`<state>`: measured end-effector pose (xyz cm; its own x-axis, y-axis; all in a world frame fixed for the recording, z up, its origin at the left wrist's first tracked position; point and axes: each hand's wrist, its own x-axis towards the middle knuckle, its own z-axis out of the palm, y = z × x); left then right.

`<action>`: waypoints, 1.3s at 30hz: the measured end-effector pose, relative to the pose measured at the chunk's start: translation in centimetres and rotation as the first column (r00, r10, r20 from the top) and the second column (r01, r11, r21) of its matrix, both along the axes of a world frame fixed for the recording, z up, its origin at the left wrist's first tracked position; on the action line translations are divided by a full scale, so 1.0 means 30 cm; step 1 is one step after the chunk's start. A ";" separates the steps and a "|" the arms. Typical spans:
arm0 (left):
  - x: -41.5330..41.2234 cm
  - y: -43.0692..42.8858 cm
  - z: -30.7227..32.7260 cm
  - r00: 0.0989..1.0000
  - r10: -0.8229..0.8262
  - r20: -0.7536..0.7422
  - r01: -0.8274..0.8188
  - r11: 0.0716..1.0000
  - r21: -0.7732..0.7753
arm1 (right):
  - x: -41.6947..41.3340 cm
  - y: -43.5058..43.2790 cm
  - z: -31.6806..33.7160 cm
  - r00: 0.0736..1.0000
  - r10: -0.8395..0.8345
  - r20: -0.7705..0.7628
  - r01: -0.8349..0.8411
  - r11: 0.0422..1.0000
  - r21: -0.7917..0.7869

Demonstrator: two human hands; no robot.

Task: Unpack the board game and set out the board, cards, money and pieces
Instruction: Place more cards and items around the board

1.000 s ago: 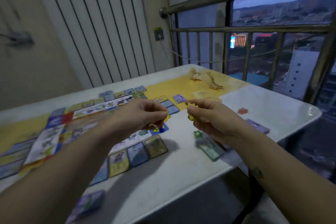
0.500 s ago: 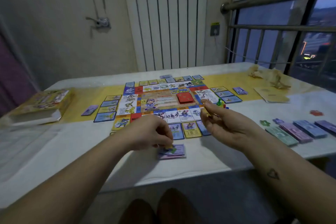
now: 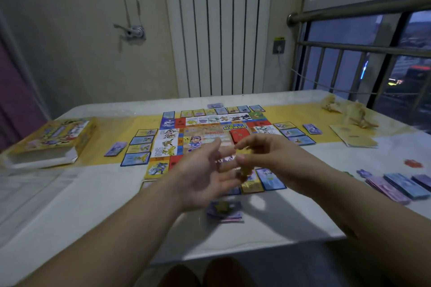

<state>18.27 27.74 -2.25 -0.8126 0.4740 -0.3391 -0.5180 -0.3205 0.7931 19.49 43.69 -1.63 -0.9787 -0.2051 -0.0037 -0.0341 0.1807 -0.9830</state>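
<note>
While right hand [image 3: 276, 158] pinches yellow piece [image 3: 244, 152], left hand [image 3: 203, 176] has opened

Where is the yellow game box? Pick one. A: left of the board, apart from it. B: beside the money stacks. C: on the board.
A: the yellow game box lies on the table left of the board, apart from it; the money stacks lie far right.
</note>
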 end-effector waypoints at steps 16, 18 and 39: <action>-0.062 0.133 -0.056 0.953 0.063 0.295 -0.128 0.970 0.207 | -0.124 0.049 -0.023 0.954 0.183 -0.238 -0.026 0.841 0.540; -0.077 0.147 -0.055 0.949 0.105 0.297 -0.164 0.969 0.183 | -0.142 0.056 -0.019 0.961 0.165 -0.222 -0.031 0.861 0.507; -0.113 0.202 -0.026 0.943 0.177 0.281 -0.239 0.950 0.203 | -0.231 0.120 0.002 0.997 0.076 0.009 -0.075 0.939 0.335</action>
